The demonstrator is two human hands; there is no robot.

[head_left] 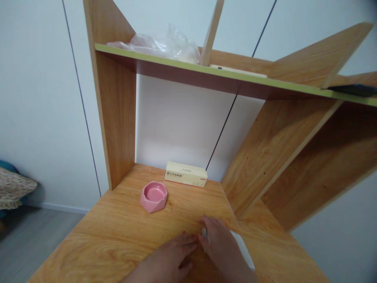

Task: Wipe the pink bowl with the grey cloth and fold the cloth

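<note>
Both of my hands rest low on the wooden desk near its front edge. My left hand lies flat, fingers stretched toward the right. My right hand sits beside it, fingers curled and pinched on a small pale object at its fingertips that I cannot make out. A white sheet-like thing shows just past my right hand. A pink faceted bowl stands empty farther back, apart from both hands. Behind it lies a long cream box with printed text, against the wall.
Wooden uprights and a slanted panel enclose the desk alcove. The upper shelf holds a crumpled clear plastic bag and a dark flat item at the right. A patterned cushion lies on the left, above the grey floor.
</note>
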